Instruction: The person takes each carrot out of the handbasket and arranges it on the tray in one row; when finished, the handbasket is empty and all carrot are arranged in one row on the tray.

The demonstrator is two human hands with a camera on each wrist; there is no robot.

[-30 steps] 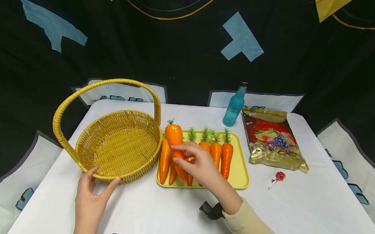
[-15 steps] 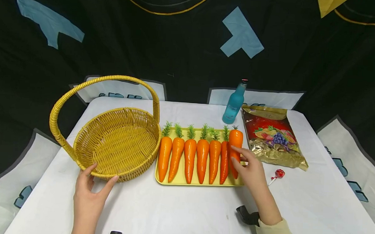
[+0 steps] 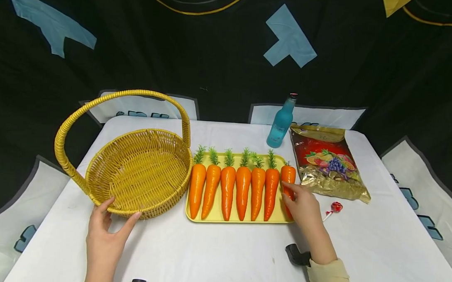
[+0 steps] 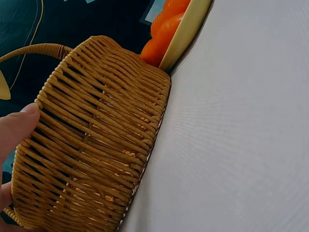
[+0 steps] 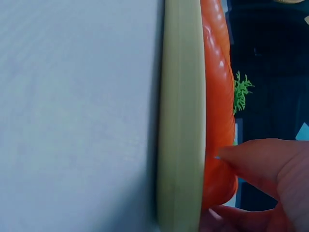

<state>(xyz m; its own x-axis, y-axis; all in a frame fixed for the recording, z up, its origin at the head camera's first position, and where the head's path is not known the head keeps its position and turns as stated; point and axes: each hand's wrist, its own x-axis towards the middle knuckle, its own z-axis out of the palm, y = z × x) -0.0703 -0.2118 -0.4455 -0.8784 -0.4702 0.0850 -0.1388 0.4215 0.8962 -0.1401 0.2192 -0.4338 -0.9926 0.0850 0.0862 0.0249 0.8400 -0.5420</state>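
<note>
In the head view my left hand (image 3: 106, 236) holds the near rim of a yellow wicker basket (image 3: 150, 163) with a tall arched handle. The left wrist view shows the thumb (image 4: 24, 125) at the woven rim. To the basket's right, a shallow yellow tray (image 3: 245, 221) bears several orange carrots with green tops in a row. At its right end my right hand (image 3: 304, 206) pinches the last carrot (image 3: 288, 175) between thumb and fingers. That carrot lies along the tray's right edge, its middle partly covered by the fingers. In the right wrist view the tray wall (image 5: 181, 125) stands beside the carrots.
Behind the tray stands a blue bottle (image 3: 281, 123). A gold and red fruit-print bag (image 3: 328, 163) lies to its right, with a red lollipop (image 3: 335, 207) in front of it. A black curtain (image 3: 176, 52) hangs behind the white table (image 3: 207, 256).
My right hand has carried a carrot from the tray's left side to its right end and lowered it there. The left hand has stayed at the basket rim.
</note>
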